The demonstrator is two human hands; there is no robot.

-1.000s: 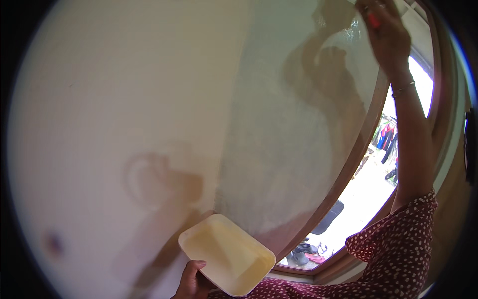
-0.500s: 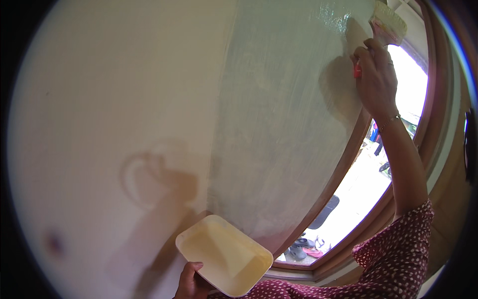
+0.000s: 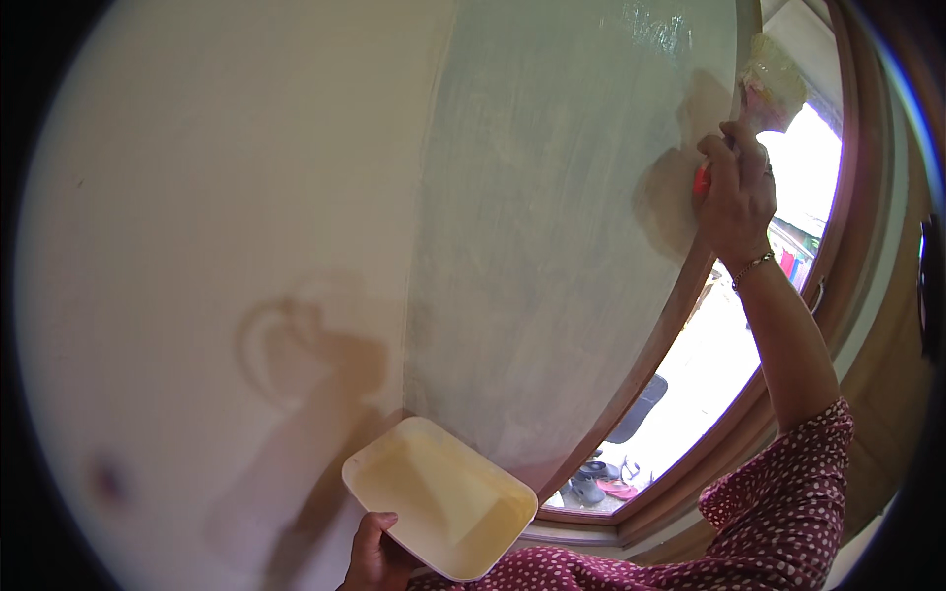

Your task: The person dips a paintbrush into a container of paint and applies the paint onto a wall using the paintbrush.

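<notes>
1. The right hand [image 3: 737, 202] is closed around the red handle of a wide paintbrush [image 3: 774, 89], bristles up, near the wall's right edge; whether they touch it, I cannot tell.
2. The left hand [image 3: 376, 557] clamps a cream rectangular tub [image 3: 419, 492] at its near side, thumb over the rim.
3. The wall [image 3: 217, 177] bears a grey-green painted band [image 3: 542, 256], glossy up top.
4. Brown-framed opening [image 3: 658, 340]; shoes [image 3: 591, 488] lie beyond.

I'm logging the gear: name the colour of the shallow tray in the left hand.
The tray is pale cream-yellow; it shows best in the head view.
</notes>
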